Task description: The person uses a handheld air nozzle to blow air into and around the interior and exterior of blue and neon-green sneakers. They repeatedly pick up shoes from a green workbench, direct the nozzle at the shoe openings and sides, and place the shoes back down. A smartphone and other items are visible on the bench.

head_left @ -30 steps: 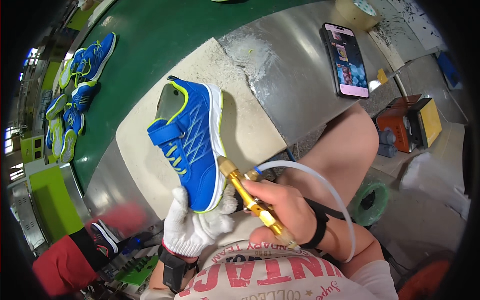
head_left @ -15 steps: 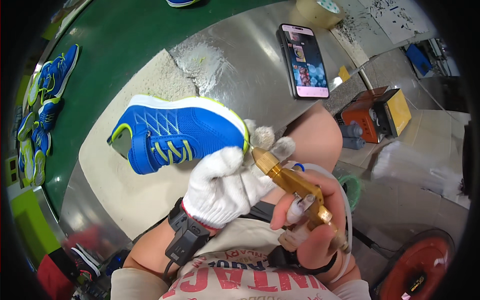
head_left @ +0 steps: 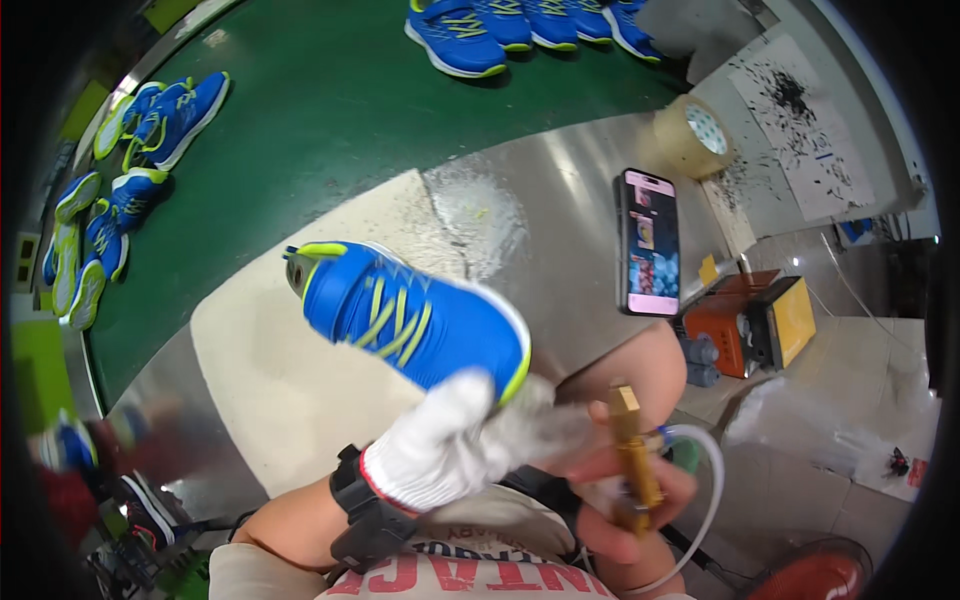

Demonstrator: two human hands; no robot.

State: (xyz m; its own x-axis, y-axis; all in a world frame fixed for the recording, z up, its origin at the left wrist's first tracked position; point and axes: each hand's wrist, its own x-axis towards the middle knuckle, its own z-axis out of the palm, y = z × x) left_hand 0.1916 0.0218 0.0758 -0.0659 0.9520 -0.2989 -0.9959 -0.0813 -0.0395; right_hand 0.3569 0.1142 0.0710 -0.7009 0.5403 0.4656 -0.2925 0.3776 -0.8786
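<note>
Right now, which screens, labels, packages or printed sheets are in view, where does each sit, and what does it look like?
Phone: flat on the steel table, right of centre; black slab, screen lit with small colourful pictures.
Tape roll: beyond the phone, near the table's far edge; tan ring.
Paper sheet: far right; white, spattered with black specks.
Orange box: below the table edge, right of the phone; orange and yellow.

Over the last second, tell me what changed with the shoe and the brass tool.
The gloved left hand lifted the blue shoe off the beige mat and turned it: it lay toe toward the person, now it is held up by the toe, heel pointing left. The right hand drew the brass air tool back from the toe; its tip now points up. Both grips stayed; the phone stayed on the metal table.
</note>
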